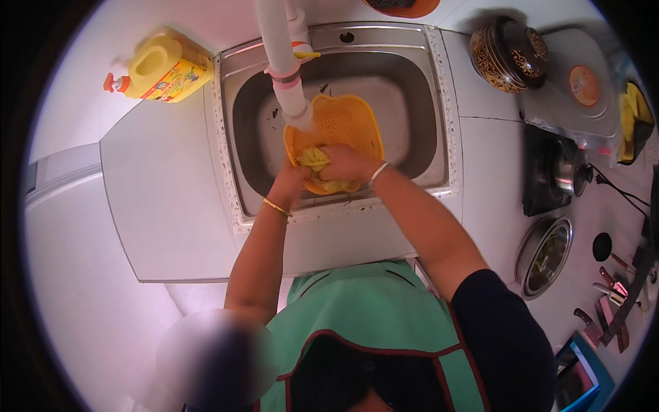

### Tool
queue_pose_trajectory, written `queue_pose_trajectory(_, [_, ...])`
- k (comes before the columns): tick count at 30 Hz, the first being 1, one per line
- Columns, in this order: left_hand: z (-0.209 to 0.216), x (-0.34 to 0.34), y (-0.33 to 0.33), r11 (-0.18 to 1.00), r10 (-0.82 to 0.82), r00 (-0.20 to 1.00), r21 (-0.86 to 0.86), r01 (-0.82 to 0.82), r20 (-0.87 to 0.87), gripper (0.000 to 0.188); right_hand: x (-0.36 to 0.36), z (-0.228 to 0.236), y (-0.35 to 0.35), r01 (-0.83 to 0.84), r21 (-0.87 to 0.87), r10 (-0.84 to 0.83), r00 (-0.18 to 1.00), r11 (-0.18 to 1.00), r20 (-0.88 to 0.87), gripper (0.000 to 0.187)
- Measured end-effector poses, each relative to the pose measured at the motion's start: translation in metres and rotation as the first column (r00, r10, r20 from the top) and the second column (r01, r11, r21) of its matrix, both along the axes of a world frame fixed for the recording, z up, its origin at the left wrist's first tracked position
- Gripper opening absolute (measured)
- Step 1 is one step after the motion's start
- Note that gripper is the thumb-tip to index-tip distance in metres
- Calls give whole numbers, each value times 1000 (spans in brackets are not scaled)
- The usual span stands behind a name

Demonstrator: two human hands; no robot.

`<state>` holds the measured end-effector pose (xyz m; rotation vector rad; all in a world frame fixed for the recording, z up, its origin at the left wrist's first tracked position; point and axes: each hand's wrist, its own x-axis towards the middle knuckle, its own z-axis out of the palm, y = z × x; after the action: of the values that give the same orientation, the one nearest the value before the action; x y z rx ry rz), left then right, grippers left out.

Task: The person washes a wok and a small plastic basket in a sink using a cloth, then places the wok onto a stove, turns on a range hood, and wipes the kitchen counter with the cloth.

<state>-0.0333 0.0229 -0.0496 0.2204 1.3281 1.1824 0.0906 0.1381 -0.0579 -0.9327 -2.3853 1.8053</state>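
Observation:
An orange plastic basket (347, 117) lies in the steel sink (405, 117), below a thick white pipe (292, 99) with water running from its end. Inside the basket, at its near side, is a crumpled yellow-green bundle (314, 158), either cloth or leaves; I cannot make out which. My right hand (349, 165), with a pale bangle at its wrist, is closed on the bundle from the right. Against the bundle's left side is my left hand (295, 178), a gold bangle at the wrist; its fingers are blurred and partly hidden.
A yellow pump jug (168, 69) stands left of the sink. To the right are a dark patterned pot (504, 55), a small steel pot (570, 168) on a black cooker, and a steel bowl (546, 257) with greens. Several knives (611, 295) hang at the far right.

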Motion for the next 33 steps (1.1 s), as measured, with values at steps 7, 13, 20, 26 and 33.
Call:
queue_pose_trajectory(7, [-2, 9, -1, 991, -70, 960, -89, 97, 271, 51, -40, 4, -24, 641, -201, -671, 689, 740, -272, 42])
queue_pose_trajectory(13, [14, -10, -18, 995, -95, 955, 21, 93, 281, 47, -9, 19, 13, -276, -147, 282, 959, 950, 23, 44])
queue_pose_trajectory(20, [6, -8, -5, 996, -42, 990, -71, 52, 137, 49, -22, 29, -4, 210, 26, -207, 976, 977, -68, 37])
queue_pose_trajectory(26, [10, -20, -3, 997, -30, 994, -66, 37, 106, 49, -13, 54, 22, -51, 106, 9, 930, 993, 368, 39])
queue_pose_trajectory(33, [-22, -26, 2, 1000, 11, 958, 29, -3, -287, 58, -11, 39, 13, -278, 346, 180, 940, 896, 288, 35])
